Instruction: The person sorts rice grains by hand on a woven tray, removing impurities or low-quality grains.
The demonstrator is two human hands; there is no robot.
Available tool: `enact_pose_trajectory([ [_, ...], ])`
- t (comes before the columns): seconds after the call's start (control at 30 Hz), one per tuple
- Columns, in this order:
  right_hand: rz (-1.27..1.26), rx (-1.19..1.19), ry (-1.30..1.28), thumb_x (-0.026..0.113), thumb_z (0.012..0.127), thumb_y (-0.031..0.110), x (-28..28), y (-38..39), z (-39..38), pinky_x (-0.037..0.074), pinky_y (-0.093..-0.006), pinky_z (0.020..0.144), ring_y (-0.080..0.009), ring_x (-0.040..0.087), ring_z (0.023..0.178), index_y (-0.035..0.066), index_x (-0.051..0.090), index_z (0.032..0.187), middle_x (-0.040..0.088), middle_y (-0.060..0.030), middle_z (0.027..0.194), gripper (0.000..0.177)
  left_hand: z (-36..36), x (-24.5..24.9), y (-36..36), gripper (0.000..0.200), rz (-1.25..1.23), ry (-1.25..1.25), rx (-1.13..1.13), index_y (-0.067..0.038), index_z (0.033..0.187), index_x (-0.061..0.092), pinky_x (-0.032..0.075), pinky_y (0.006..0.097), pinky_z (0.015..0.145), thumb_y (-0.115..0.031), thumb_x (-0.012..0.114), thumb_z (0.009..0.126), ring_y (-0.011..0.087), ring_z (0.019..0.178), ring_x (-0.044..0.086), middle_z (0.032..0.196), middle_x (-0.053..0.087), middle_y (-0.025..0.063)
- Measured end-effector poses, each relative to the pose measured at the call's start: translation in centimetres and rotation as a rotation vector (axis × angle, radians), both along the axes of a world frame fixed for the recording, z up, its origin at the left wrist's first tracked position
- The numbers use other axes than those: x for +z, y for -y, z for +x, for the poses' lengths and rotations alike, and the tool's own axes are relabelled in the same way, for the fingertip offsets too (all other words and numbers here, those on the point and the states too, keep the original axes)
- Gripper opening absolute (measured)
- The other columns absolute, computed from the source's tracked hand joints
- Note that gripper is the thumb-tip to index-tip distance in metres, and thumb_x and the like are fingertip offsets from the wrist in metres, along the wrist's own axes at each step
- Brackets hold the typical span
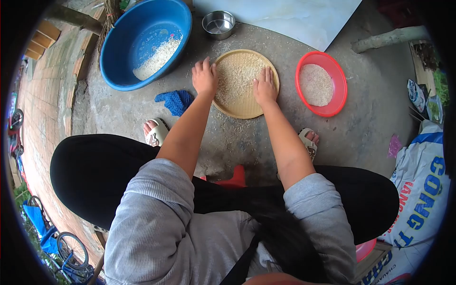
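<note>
A round woven bamboo tray [232, 110] lies on the concrete floor in front of me, with pale rice grains [237, 73] spread over it. My left hand [204, 78] is at the tray's left rim, fingers stretched out and a little apart; whether it touches the rim is hard to tell. Inside the tray's right side, my right hand [265, 88] lies flat, its palm down on the grains and the tray. Its fingers are straight and point away from me. Neither hand grasps anything that I can see.
A red basin [343, 90] of rice stands to the right. At upper left a tilted blue tub [114, 57] holds more rice, beside a steel bowl [218, 23]. A blue cloth [175, 101] lies left of the tray. Printed sacks [418, 185] stand at far right.
</note>
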State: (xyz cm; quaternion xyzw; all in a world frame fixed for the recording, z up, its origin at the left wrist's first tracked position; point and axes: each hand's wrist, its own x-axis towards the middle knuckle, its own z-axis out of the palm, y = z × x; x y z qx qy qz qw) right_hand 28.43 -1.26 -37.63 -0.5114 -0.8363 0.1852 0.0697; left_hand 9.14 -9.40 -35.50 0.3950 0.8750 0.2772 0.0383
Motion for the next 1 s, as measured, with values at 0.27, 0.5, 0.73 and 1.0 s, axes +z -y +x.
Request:
enact_pose_trajectory([
  [0.27,0.092,-0.097,-0.039,0.039,0.092,0.028,-1.5,1.2,-0.2,0.015,-0.0367,0.111,-0.0288,0.015,0.137,0.0,0.021,0.139,0.015,-0.0162,0.148,0.058,4.9,-3.1,1.5,0.06,-0.091,-0.164,-0.242,-0.004,0.139,0.025,0.014,0.039,0.111,-0.036,0.04,0.091,0.0296,0.135,0.02,0.145,0.025,0.0142],
  [0.5,0.219,-0.178,-0.033,0.039,0.092,0.025,-2.3,1.7,-1.2,0.014,-0.0395,0.111,-0.0282,0.018,0.136,-0.001,0.025,0.138,0.019,-0.0166,0.147,0.055,5.7,-3.8,-0.5,0.067,-0.181,-0.145,-0.165,0.0,0.14,0.019,0.009,0.0397,0.112,-0.042,0.034,0.091,0.0276,0.137,0.013,0.147,0.018,0.0166],
  [0.73,0.208,-0.245,-0.069,0.042,0.09,0.021,-2.6,1.4,-1.9,0.015,-0.0393,0.111,-0.028,0.021,0.135,-0.001,0.029,0.136,0.022,-0.0162,0.146,0.052,5.3,-3.7,-3.3,0.069,-0.159,-0.139,-0.336,-0.002,0.141,0.019,0.009,0.039,0.112,-0.045,0.036,0.09,0.0255,0.137,0.013,0.148,0.018,0.0132],
  [1.0,0.234,-0.291,-0.118,0.043,0.088,0.019,-3.0,1.1,-2.0,0.02,-0.039,0.11,-0.0272,0.027,0.133,0.001,0.038,0.131,0.03,-0.015,0.142,0.048,6.0,-3.8,-6.1,0.062,-0.126,-0.179,-0.628,-0.005,0.14,0.023,0.012,0.0378,0.112,-0.041,0.035,0.091,0.0222,0.137,0.018,0.147,0.023,0.0092],
])
